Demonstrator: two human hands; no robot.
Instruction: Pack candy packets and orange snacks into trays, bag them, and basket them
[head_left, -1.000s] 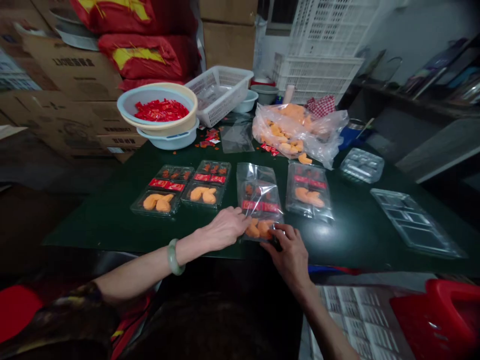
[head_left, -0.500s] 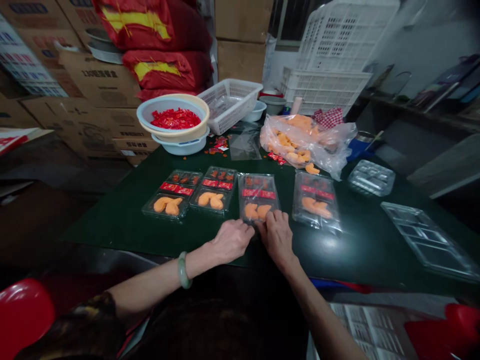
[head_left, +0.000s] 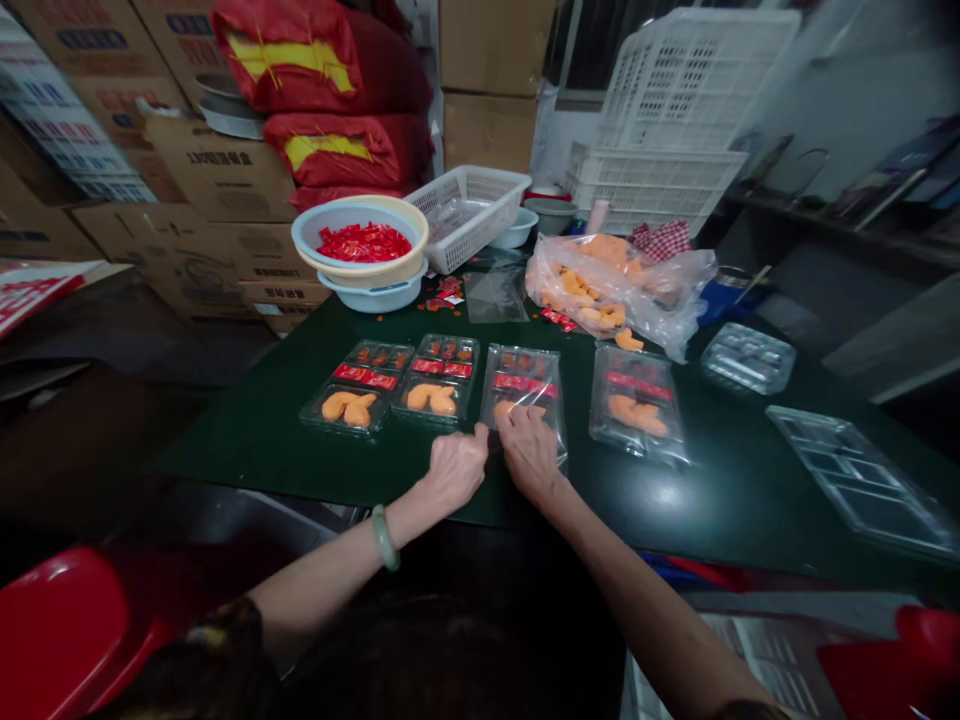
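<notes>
Four clear compartment trays stand in a row on the table, each with orange curved pieces, red packets and small brown-red pieces. The third tray [head_left: 519,384] lies in a clear plastic bag [head_left: 553,425]. My left hand [head_left: 459,468], with a green bangle on its wrist, is closed at the bag's near left corner; its fingertips are partly hidden. Over the tray's near end, my right hand [head_left: 531,450] has its fingers bent and pressed on the bag, covering part of the orange pieces. To the right lies another bagged tray [head_left: 636,395]. The two left trays [head_left: 354,385] [head_left: 437,375] show no bag.
On the dark green table [head_left: 255,440], a basin of red packets [head_left: 364,243] stands back left, beside a white basket [head_left: 472,215]. Behind the trays lies a bag of orange pieces [head_left: 607,285]. Clear trays [head_left: 748,357] and lids [head_left: 855,475] lie right. A red stool [head_left: 60,630] stands lower left.
My right hand has moved left and up over the near end of the third tray. My left hand has shifted slightly left. The view has turned a little, so the table sits lower right.
</notes>
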